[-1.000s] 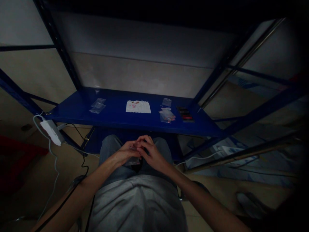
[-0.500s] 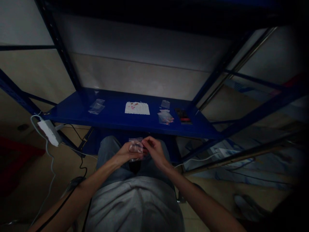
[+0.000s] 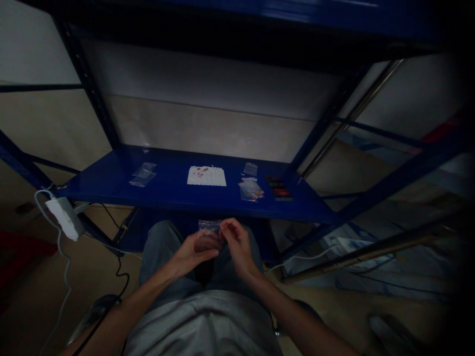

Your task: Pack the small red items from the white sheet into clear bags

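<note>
A small clear zip bag is between my hands, above my lap. My left hand curls round its left and lower part, with the thumb lying below the fingers. At the bag's upper right corner, the thumb and fingertips of my right hand are pinched on the edge. The fingers hide the lower part of the bag, and whether anything is inside cannot be made out.
The blue shelf ahead bears a white sheet with small pink and brown pieces, clear bags at left, a bag with small pieces, another clear bag and a dark packet. A white power strip hangs at left.
My view has tilted and shifted slightly, so the shelf sits lower. My left thumb has slid down off the front of the bag, and my right hand stays at its corner.
</note>
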Action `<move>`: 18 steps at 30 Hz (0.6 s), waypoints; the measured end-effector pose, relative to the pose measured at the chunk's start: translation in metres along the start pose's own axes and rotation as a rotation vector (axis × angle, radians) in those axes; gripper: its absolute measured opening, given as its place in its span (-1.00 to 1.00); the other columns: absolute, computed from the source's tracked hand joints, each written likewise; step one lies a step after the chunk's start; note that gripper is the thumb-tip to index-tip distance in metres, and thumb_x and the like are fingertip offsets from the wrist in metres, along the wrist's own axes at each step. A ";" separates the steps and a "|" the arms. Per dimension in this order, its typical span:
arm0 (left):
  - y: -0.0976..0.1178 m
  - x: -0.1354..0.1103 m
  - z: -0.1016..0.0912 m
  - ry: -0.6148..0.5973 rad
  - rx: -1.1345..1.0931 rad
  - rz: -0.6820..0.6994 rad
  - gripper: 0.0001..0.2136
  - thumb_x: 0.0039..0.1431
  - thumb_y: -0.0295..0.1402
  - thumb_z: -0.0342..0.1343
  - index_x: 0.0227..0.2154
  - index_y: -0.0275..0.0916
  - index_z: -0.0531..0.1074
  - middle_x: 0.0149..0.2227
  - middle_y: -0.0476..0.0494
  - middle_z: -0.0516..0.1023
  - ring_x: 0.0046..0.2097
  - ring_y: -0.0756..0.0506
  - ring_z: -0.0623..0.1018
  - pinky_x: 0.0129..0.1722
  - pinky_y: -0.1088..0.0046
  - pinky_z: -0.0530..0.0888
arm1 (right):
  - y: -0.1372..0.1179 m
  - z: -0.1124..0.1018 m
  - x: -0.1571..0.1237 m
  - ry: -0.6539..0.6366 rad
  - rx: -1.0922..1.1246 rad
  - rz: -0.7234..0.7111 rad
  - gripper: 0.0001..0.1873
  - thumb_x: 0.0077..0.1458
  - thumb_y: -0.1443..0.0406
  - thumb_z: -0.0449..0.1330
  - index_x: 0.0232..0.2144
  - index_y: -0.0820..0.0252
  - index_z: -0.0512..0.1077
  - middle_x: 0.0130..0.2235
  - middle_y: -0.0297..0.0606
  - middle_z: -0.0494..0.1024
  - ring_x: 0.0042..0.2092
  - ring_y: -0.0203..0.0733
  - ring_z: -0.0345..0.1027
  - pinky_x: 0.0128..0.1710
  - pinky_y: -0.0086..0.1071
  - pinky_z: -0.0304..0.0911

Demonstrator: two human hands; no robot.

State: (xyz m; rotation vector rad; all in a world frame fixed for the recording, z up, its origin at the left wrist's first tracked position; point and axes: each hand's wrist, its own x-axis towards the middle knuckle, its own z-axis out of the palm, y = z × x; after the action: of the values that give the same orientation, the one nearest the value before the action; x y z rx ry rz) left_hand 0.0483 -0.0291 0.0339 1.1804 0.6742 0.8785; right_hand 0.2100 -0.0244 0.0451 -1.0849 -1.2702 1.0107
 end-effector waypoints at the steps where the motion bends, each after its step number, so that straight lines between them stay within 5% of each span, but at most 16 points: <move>1: 0.002 0.000 0.000 0.029 0.000 0.021 -0.65 0.05 -0.22 0.27 -0.15 -0.28 0.39 -0.23 -0.20 0.59 -0.20 -0.11 0.58 -0.18 0.39 0.47 | 0.000 -0.001 0.001 0.014 0.006 0.003 -0.83 0.11 0.14 0.16 -0.41 0.08 0.35 -0.50 -0.38 0.34 -0.46 -0.25 0.22 -0.47 -0.42 0.16; 6: 0.011 0.001 -0.007 0.216 0.130 0.127 -0.70 0.26 -0.13 0.01 -0.31 -0.30 0.43 -0.36 -0.14 0.57 -0.38 -0.04 0.55 -0.40 0.49 0.43 | -0.001 -0.002 0.003 0.008 0.048 0.024 -0.80 0.12 0.13 0.15 -0.41 0.12 0.32 -0.53 -0.41 0.32 -0.49 -0.28 0.20 -0.49 -0.43 0.13; 18: 0.015 -0.002 -0.004 0.315 0.226 0.219 -0.72 0.25 -0.17 0.04 -0.43 -0.28 0.43 -0.51 -0.04 0.51 -0.50 0.01 0.47 -0.52 0.55 0.31 | -0.004 0.005 -0.006 -0.162 0.072 0.052 -0.74 0.15 0.11 0.14 -0.47 0.13 0.37 -0.53 -0.40 0.34 -0.49 -0.28 0.24 -0.48 -0.43 0.15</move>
State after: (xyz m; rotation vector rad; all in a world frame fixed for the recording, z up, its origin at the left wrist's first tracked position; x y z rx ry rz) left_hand 0.0405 -0.0265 0.0469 1.3489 0.9296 1.2127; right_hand 0.2044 -0.0307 0.0480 -1.0013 -1.3302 1.1940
